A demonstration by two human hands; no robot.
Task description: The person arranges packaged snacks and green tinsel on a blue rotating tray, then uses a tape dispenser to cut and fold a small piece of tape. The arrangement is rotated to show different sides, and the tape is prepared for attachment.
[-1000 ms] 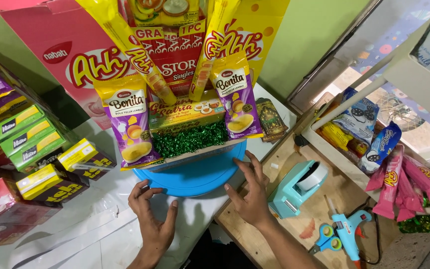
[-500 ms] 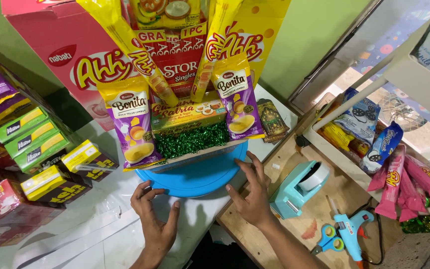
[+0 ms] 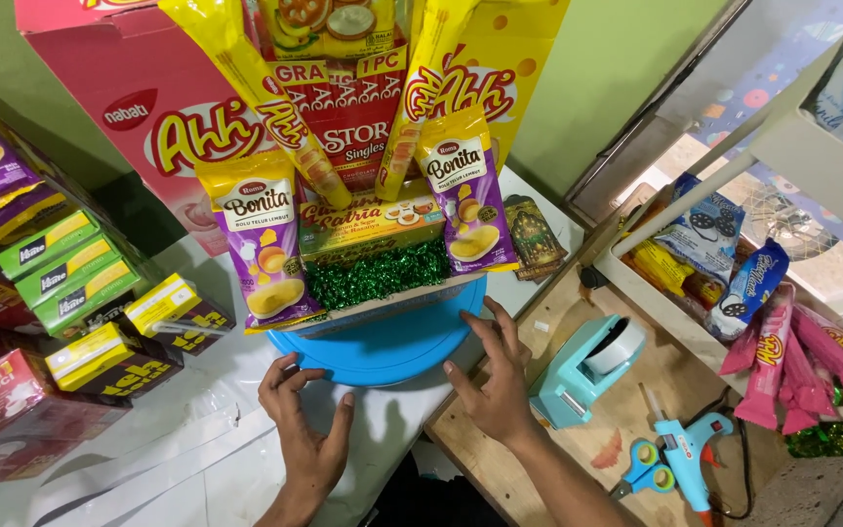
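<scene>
A snack arrangement stands on a round blue tray [image 3: 392, 344]: two purple-and-yellow snack bags [image 3: 261, 244], long yellow packets, a gold box and green shredded tinsel [image 3: 375, 273] at its front. My left hand [image 3: 306, 429] rests open on the white table just in front of the tray's left edge, fingers spread. My right hand [image 3: 496, 381] hovers open at the tray's right edge, fingertips near the rim. Neither hand holds anything.
Stacked green, yellow and red snack boxes [image 3: 60, 283] crowd the left. A light-blue tape dispenser [image 3: 587, 369], blue glue gun [image 3: 680, 454] and scissors [image 3: 641, 466] lie on the wooden board to the right. A white rack with pink packets [image 3: 792, 361] stands far right.
Both hands stay in front of the tray. The left hand's fingers have spread a little.
</scene>
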